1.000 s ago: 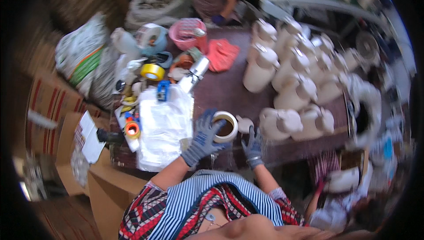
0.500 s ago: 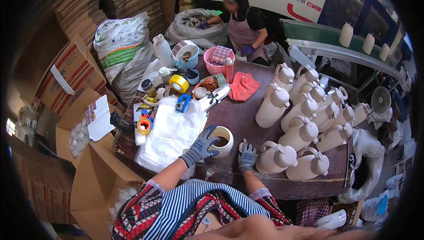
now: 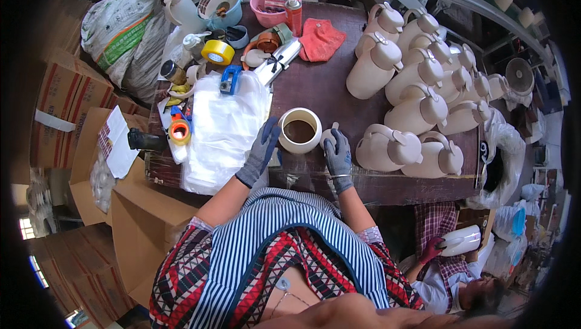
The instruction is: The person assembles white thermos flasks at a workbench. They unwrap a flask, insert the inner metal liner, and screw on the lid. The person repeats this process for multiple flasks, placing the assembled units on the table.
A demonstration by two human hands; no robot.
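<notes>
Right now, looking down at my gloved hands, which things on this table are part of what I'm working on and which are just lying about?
In hand:
left hand and right hand, at either side of the open cream jug body
small cream lid by the right hand
stack of clear plastic bags

Lying about:
finished cream jugs
yellow tape roll
red cloth
pink basket
spray can

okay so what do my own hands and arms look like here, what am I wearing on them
Both the left hand and the right hand wear knit work gloves, grey-blue with darker blue fingers and ribbed cuffs. The forearms are bare. Short patterned sleeves end above the elbows, under a navy-and-white striped apron.
</notes>
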